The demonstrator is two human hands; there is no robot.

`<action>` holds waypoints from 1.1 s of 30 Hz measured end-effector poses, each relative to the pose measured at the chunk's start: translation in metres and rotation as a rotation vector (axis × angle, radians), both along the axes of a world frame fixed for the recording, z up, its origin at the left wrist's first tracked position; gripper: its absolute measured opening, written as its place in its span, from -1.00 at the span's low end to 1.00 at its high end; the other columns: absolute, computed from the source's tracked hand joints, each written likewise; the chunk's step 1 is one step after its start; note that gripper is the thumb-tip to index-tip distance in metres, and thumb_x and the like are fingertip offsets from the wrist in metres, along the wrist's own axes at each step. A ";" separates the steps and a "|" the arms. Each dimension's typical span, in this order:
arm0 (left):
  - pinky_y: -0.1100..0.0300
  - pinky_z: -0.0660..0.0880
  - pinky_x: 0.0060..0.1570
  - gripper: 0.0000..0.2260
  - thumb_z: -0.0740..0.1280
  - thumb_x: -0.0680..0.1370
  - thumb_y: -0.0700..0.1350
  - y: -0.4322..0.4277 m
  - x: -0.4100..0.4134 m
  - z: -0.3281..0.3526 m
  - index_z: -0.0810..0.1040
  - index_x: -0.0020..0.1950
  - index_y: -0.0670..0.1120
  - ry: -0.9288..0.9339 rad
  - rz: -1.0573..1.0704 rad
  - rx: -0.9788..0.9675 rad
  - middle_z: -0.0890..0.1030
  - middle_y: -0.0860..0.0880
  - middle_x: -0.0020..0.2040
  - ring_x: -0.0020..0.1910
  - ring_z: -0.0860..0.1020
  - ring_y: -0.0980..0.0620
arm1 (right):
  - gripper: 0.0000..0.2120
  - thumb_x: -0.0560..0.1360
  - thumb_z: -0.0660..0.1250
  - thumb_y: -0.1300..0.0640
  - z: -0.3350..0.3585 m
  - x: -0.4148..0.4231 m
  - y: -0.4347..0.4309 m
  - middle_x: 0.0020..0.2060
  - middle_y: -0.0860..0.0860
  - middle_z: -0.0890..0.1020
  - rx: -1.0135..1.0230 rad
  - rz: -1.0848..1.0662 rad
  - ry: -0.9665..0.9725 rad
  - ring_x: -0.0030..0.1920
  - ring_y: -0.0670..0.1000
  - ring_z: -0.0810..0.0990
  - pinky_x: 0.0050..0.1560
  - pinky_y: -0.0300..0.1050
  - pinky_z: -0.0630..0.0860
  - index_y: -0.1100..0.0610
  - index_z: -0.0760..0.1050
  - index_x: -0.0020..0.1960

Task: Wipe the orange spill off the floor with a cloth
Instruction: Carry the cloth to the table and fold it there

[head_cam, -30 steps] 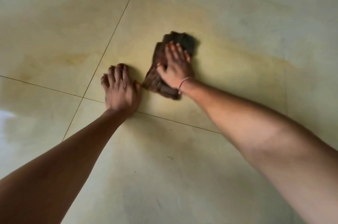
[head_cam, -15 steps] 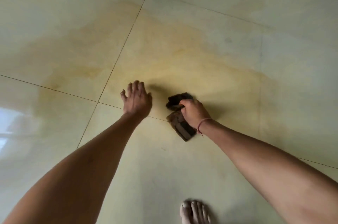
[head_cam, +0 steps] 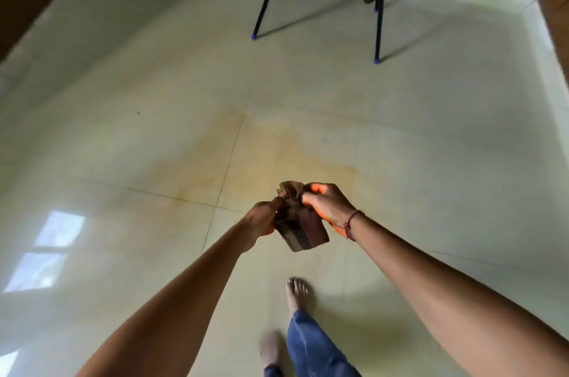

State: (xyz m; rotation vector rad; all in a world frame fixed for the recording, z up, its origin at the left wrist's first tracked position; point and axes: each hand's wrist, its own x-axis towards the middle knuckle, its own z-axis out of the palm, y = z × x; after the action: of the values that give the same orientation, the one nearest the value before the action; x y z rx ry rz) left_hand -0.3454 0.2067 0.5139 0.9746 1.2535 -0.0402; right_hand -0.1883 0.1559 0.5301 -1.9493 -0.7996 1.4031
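Note:
A crumpled brown cloth point(head_cam: 300, 222) hangs in the air between both my hands, well above the floor. My left hand point(head_cam: 261, 218) grips its left side. My right hand point(head_cam: 328, 204), with a thread band at the wrist, holds its upper right part. A faint orange-yellow stain point(head_cam: 277, 155) spreads across the pale floor tiles beyond the hands, over the tile joint. The image is slightly blurred.
Dark blue metal furniture legs point(head_cam: 378, 32) stand on the floor at the back. Brown wooden walls point(head_cam: 554, 7) border the tiled floor point(head_cam: 123, 253) at left and right. My bare feet point(head_cam: 297, 293) and a blue jeans leg show at the bottom.
I have risen from near the floor to standing. The cloth left the floor and is now held up by both hands; the left hand came off the tile.

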 end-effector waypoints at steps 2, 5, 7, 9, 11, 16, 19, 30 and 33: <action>-0.01 0.47 0.17 -0.55 0.09 0.60 0.24 -0.011 -0.005 0.078 0.59 0.12 -0.05 -0.128 0.098 -0.002 0.64 -0.13 0.12 0.11 0.58 -0.10 | -0.95 0.42 0.42 0.17 0.088 -0.006 -0.009 -0.16 -0.01 0.68 0.125 -0.064 0.014 -0.10 0.01 0.61 -0.01 -0.11 0.52 0.09 0.62 -0.12; -0.08 0.49 0.18 -0.53 0.08 0.59 0.26 -0.029 -0.007 0.182 0.57 0.20 -0.03 -0.348 0.289 -0.016 0.64 -0.07 0.14 0.14 0.59 -0.07 | -0.75 0.34 0.52 0.08 0.210 -0.012 -0.031 -0.05 -0.01 0.68 0.316 -0.035 0.042 0.01 -0.01 0.65 0.09 -0.13 0.55 0.05 0.58 0.00; -0.09 0.45 0.24 -0.52 0.08 0.61 0.22 -0.036 -0.003 0.234 0.54 0.28 -0.07 -0.514 0.369 -0.059 0.61 -0.11 0.21 0.20 0.56 -0.09 | -0.65 0.35 0.53 0.25 0.262 -0.013 -0.044 -0.08 -0.15 0.64 0.398 0.053 -0.019 -0.07 -0.23 0.62 0.02 -0.37 0.50 -0.01 0.51 0.04; -0.09 0.40 0.31 -0.53 0.04 0.65 0.14 -0.049 0.001 0.279 0.51 0.32 -0.14 -0.624 0.410 -0.107 0.59 -0.17 0.24 0.23 0.55 -0.12 | -0.49 0.32 0.53 0.32 0.300 -0.016 -0.058 -0.05 -0.20 0.59 0.466 0.075 -0.159 -0.07 -0.24 0.60 0.00 -0.44 0.46 0.00 0.45 0.16; -0.08 0.39 0.32 -0.56 0.01 0.67 0.06 -0.059 0.002 0.311 0.48 0.34 -0.18 -0.670 0.414 -0.094 0.57 -0.19 0.26 0.22 0.55 -0.12 | -0.43 0.28 0.55 0.24 0.321 -0.015 -0.061 0.03 -0.09 0.60 0.512 0.023 -0.290 0.02 -0.10 0.60 0.12 -0.28 0.49 0.06 0.46 0.24; -0.10 0.35 0.34 -0.47 0.07 0.62 0.20 -0.066 0.007 0.363 0.49 0.33 -0.17 -0.807 0.273 -0.025 0.54 -0.20 0.30 0.29 0.50 -0.16 | -0.56 0.38 0.51 0.08 0.365 -0.002 -0.058 0.07 0.02 0.61 0.550 -0.033 -0.259 0.07 0.00 0.58 0.13 -0.13 0.50 0.06 0.48 0.22; -0.15 0.46 0.23 -0.54 0.33 0.56 0.03 -0.065 0.017 0.387 0.48 0.32 -0.26 -0.751 0.168 0.161 0.53 -0.34 0.25 0.19 0.56 -0.26 | -0.62 0.48 0.41 0.02 0.376 0.007 -0.058 0.12 0.07 0.61 0.560 0.012 -0.274 0.12 0.04 0.58 0.20 -0.03 0.50 0.06 0.47 0.26; 0.11 0.62 -0.36 -0.83 0.31 0.55 -0.29 -0.063 0.070 0.435 0.48 0.11 -0.33 -0.554 0.579 0.217 0.59 -0.27 -0.08 -0.18 0.62 -0.12 | -0.68 0.46 0.35 -0.02 0.368 0.047 -0.116 0.07 -0.14 0.61 0.756 0.127 -0.436 0.16 -0.14 0.52 0.05 -0.25 0.43 -0.06 0.45 0.19; 0.07 0.63 -0.32 -0.81 0.35 0.55 -0.22 -0.063 0.075 0.446 0.47 0.08 -0.30 -0.593 0.569 0.205 0.58 -0.26 -0.06 -0.15 0.62 -0.13 | -0.80 0.42 0.28 -0.04 0.379 0.048 -0.104 -0.18 -0.04 0.68 0.744 -0.044 -0.297 -0.07 -0.03 0.63 -0.06 -0.15 0.53 0.01 0.60 -0.07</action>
State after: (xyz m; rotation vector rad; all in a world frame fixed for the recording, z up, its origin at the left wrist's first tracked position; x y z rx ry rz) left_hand -0.2708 0.1433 0.9601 0.6929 0.9447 0.7809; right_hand -0.1398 0.0518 0.9091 -1.5659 -1.1950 0.6379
